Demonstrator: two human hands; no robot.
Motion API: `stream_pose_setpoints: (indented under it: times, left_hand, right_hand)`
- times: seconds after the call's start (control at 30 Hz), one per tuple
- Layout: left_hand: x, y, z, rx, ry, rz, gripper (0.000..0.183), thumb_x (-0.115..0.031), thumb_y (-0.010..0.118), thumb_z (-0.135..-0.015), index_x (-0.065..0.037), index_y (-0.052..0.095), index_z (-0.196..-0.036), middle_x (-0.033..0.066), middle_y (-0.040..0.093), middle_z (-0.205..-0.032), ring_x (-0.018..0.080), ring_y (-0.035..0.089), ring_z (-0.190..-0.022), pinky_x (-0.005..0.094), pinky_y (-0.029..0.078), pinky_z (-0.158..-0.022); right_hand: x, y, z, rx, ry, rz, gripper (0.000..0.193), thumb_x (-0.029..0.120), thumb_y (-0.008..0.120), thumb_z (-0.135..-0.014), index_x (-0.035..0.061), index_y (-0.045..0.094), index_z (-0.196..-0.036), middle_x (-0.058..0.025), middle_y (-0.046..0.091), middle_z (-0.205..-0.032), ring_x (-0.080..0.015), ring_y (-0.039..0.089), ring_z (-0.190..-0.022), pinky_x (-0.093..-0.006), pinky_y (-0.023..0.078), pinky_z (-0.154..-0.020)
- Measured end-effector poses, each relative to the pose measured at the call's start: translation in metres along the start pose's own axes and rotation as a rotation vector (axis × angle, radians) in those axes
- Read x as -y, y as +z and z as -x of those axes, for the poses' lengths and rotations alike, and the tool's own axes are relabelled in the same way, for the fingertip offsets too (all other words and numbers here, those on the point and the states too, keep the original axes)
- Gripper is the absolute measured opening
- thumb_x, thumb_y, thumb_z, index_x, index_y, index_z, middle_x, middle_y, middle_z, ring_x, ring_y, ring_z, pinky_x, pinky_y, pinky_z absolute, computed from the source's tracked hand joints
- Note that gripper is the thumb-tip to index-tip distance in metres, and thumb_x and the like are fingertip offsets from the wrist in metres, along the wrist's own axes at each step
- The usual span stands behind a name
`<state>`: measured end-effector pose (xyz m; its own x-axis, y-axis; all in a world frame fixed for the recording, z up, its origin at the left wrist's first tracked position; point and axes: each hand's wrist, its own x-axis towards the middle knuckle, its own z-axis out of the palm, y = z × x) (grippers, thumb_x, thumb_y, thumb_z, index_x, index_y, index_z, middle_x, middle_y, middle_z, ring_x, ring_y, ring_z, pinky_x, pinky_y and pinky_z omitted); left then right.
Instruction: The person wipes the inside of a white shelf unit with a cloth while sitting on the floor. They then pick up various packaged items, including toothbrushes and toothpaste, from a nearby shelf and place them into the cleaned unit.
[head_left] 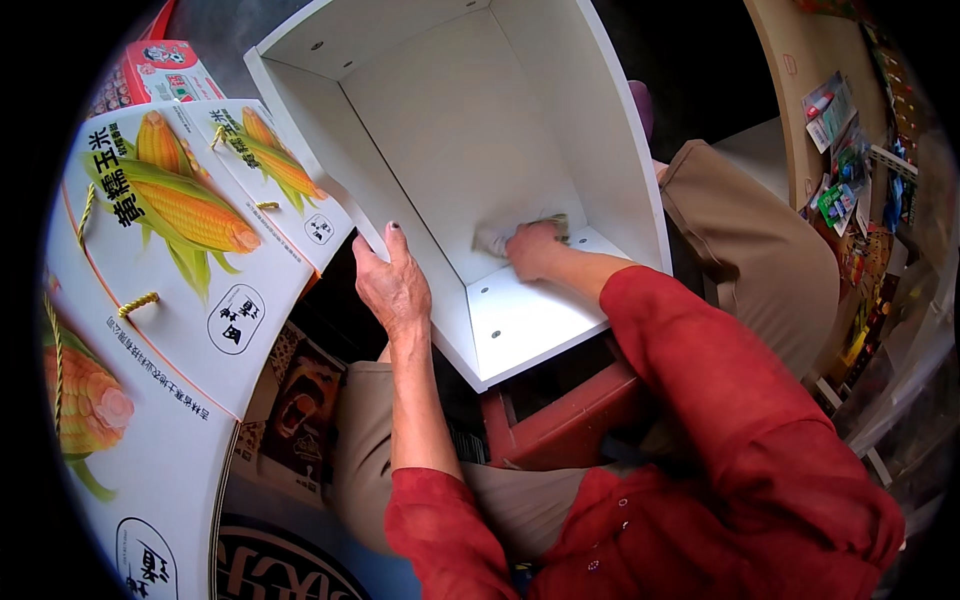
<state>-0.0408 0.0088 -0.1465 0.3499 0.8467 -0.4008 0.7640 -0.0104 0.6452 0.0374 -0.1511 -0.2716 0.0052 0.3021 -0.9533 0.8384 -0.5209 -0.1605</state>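
A white open-fronted cabinet box (455,120) lies tilted before me, its hollow side facing up. My left hand (396,285) is closed on the box's left side wall, with the thumb and a fingertip showing over the edge. Inside the box, my right hand (537,250) presses a crumpled cloth (490,238) against the inner panel, close to the near end wall. The cloth looks pale and is smeared by motion. Several small round fittings (496,334) dot the inner walls.
Beneath the box's near end stands a dark red stool (565,420). White cartons printed with corn (180,300) crowd the left side, with a red-and-white box (165,65) behind. At the right, small packaged goods (845,170) hang by a wooden board (785,90).
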Motion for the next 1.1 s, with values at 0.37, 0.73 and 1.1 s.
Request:
stream_pose_setpoints:
  times: [0.37,0.73,1.1]
  left_hand:
    - [0.0,0.003,-0.003,-0.006,-0.01,-0.011,0.033,-0.025,0.053,-0.085,0.003,0.052,-0.101,0.0177,0.062,-0.087,0.0307,0.06,-0.081,0.0366,0.045,-0.074]
    - [-0.004,0.003,-0.003,0.012,-0.035,-0.002,0.033,-0.026,0.051,-0.086,0.004,0.053,-0.101,0.0169,0.062,-0.087,0.0275,0.06,-0.08,0.0358,0.045,-0.074]
    - [-0.007,0.001,0.0,0.016,-0.017,-0.002,0.033,-0.025,0.05,-0.086,0.005,0.051,-0.1,0.018,0.061,-0.088,0.0303,0.059,-0.081,0.0368,0.044,-0.075]
  right_hand:
    - [0.035,0.016,-0.017,-0.419,-0.589,0.118,0.035,0.013,0.05,-0.074,0.008,0.054,-0.109,-0.0161,0.056,-0.097,-0.0325,0.051,-0.097,-0.0476,0.038,-0.077]
    - [0.05,0.023,-0.025,-0.38,-0.42,0.085,0.022,0.014,0.055,-0.071,0.0098,0.066,-0.089,-0.0099,0.055,-0.103,-0.0276,0.048,-0.103,-0.0447,0.035,-0.084]
    - [-0.05,0.024,0.001,-0.096,-0.048,0.588,0.025,0.016,0.05,-0.081,0.0074,0.064,-0.099,-0.0154,0.053,-0.115,-0.0323,0.045,-0.106,-0.0568,0.033,-0.079]
